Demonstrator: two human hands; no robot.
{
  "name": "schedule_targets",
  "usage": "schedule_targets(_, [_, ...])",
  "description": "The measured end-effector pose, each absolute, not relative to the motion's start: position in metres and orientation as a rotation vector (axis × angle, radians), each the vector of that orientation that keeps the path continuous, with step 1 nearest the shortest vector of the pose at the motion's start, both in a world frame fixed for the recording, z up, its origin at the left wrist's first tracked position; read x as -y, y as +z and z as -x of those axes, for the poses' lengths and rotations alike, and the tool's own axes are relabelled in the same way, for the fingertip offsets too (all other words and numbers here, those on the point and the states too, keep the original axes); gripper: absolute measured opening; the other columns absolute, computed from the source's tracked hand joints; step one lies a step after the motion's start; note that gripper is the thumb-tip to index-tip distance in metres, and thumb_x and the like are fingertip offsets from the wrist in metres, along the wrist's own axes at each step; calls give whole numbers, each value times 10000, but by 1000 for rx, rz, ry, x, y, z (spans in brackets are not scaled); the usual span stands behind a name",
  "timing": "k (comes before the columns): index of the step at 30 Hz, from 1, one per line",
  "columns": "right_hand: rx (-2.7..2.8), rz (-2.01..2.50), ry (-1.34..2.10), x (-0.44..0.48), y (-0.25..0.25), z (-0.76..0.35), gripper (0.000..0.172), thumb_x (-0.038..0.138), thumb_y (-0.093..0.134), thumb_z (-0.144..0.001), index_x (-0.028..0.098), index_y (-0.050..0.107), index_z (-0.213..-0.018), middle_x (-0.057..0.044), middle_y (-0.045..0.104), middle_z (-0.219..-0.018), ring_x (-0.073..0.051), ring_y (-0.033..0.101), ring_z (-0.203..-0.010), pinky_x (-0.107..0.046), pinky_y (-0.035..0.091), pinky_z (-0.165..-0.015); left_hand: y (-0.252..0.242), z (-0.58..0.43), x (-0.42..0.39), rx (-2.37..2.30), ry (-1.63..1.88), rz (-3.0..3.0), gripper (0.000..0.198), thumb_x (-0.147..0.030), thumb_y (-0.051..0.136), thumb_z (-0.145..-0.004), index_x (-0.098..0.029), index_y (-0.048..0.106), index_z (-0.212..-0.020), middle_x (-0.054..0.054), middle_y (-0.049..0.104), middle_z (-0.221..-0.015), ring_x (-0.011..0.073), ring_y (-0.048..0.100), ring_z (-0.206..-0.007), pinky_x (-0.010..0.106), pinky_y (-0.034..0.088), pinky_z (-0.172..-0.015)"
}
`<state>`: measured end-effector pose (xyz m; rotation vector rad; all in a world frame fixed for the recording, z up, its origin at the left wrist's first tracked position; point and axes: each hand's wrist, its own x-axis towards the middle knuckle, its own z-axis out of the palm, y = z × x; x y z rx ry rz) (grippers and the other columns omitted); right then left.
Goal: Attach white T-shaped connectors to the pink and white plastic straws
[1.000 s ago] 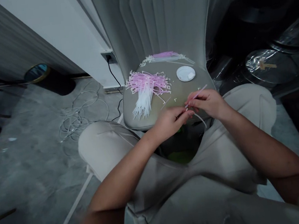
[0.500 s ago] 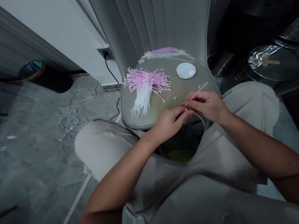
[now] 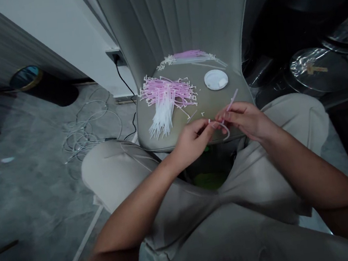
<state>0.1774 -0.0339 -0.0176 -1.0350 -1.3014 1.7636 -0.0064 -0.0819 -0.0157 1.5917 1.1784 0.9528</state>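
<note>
In the head view my left hand (image 3: 194,138) is closed, pinching a thin whitish strip (image 3: 226,129) whose end curls down to the right. My right hand (image 3: 247,118) pinches a slim pink plastic tube (image 3: 234,98), which slants up and right from the fingertips. The fingertips of both hands are close together over the chair seat's front edge. Whether the strip and the tube are joined is hidden. To the left lies a pile of pink tubes (image 3: 168,90) with small pale hooked ends, and white tubes (image 3: 162,117) lie across it.
A row of pink and white tubes (image 3: 191,56) lies at the back of the grey chair seat (image 3: 192,121). A round white lid (image 3: 216,80) sits to its right. Coiled cable (image 3: 88,129) and a black cylinder (image 3: 48,87) are on the floor at left.
My hands have drawn slightly apart. The pink tube in my right hand now points more steeply upward, and the whitish strip shows as a curl between my hands. The view has shifted slightly.
</note>
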Motion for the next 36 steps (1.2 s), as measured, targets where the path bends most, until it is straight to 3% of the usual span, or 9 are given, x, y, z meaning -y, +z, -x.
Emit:
schedule_targets(5, [1322,1061,1805,35,-10,-177,307,451,787,-709,164,685,-747,5,658,-663,-46,416,-439,-198,302,-390,-18,9,84,-1221,935,-1699,398,-460,477,-953,-157,592,-722,-41,457,-583,80,404,-560,223,314,-530])
schedule_targets(10, [1374,1055,1840,36,-7,-178,294,443,777,-726,162,696,-752,-12,646,-609,-66,475,-479,-188,274,-392,-18,9,87,-1221,921,-1704,426,-461,465,-957,-152,580,-687,-37,467,-576,80,411,-564,225,313,-534])
schedule_targets(14, [1405,1063,1808,36,-9,-180,282,437,778,-720,163,713,-733,-13,642,-605,-64,445,-459,-199,251,-388,-18,7,89,-1145,882,-1587,415,-467,457,-960,-155,598,-725,-30,516,-593,83,449,-562,217,346,-532])
schedule_targets(19, [1448,1049,1758,36,-13,-180,249,409,753,-749,162,719,-736,-11,651,-601,-84,507,-492,-203,290,-406,-24,1,93,-1068,923,-1430,424,-498,431,-966,-154,645,-842,-19,545,-617,95,513,-577,224,420,-567])
schedule_targets(26, [1348,1167,1278,37,-10,-172,117,280,725,-759,185,703,-694,4,680,-659,-98,590,-602,-222,480,-585,-24,-2,94,-1163,940,-1541,429,-458,431,-976,-149,681,-814,-25,535,-572,82,501,-534,210,388,-526])
schedule_targets(31, [1472,1157,1534,45,-3,-167,134,315,771,-712,189,734,-739,7,685,-663,-115,592,-569,-245,494,-539,-26,-2,94,-1098,902,-1703,415,-413,428,-986,-153,668,-768,-20,572,-580,76,514,-534,204,393,-545])
schedule_targets(36, [1499,1091,1624,44,-2,-168,117,302,766,-729,195,745,-773,4,702,-699,-131,636,-626,-260,532,-600,-29,-2,94,-1108,952,-1766,403,-384,409,-997,-156,641,-759,-13,592,-613,79,529,-559,209,405,-572])
